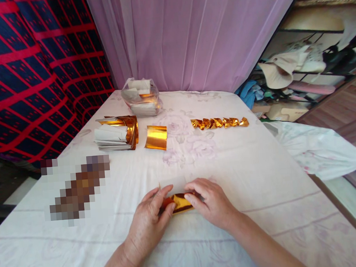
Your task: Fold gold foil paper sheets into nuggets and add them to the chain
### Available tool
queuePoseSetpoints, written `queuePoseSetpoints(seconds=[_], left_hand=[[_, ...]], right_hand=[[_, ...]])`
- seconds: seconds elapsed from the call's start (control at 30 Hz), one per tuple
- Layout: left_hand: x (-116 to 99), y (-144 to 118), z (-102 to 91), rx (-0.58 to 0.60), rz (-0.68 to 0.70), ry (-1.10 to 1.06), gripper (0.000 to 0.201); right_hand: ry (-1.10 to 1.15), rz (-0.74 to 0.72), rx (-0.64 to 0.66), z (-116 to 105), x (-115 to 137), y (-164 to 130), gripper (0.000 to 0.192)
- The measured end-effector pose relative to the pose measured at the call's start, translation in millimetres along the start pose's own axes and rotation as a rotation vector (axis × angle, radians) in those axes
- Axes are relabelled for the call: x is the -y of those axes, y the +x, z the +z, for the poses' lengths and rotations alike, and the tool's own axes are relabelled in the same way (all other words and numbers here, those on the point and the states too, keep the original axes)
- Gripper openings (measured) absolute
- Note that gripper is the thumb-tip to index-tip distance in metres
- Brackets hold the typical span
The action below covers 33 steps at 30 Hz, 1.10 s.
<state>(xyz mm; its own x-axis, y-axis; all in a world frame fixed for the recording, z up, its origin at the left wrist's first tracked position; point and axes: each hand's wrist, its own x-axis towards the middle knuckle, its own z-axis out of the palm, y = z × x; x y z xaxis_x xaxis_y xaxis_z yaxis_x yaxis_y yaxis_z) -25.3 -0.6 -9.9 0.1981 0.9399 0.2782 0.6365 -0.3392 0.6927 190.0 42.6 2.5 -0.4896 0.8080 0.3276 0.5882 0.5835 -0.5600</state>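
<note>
One left hand (149, 214), one right hand (213, 202), fingers (197, 201) pinching glossy curved foil (181, 201), crinkled gold twists (218, 123) beyond

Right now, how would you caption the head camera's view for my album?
Left hand and right hand hold a gold sheet; a stack and folded gold pieces lie beyond.

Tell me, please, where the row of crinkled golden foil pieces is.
In the head view, the row of crinkled golden foil pieces lies right of centre on the white floral tablecloth, beyond the right hand.
</note>
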Motion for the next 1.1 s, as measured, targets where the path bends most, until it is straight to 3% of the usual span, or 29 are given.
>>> queuePoseSetpoints(seconds=[0.2, 0.5, 0.63, 0.83, 1.1], left_hand=[[4, -2, 1.4, -0.005, -0.049, 0.023, 0.040], [-1, 4, -3.4, -0.006, 0.180, 0.072, 0.013], [-4, 5, -6.5, 0.005, 0.170, 0.063, 0.012], [-1, 4, -9.3, -0.167, 0.045, 0.104, 0.015], [1, 5, -9.6, -0.109, -0.039, -0.048, 0.010]], right_hand=[[-0.162, 0.060, -0.007, 4, -20, 25, 0.019], [-0.090, 0.074, 0.101, 3, -19, 31, 0.012], [0.034, 0.112, 0.110, 0, -17, 31, 0.012], [0.555, 0.389, 0.219, 3, -13, 27, 0.002], [0.696, 0.365, 0.229, -1, -9, 27, 0.017]])
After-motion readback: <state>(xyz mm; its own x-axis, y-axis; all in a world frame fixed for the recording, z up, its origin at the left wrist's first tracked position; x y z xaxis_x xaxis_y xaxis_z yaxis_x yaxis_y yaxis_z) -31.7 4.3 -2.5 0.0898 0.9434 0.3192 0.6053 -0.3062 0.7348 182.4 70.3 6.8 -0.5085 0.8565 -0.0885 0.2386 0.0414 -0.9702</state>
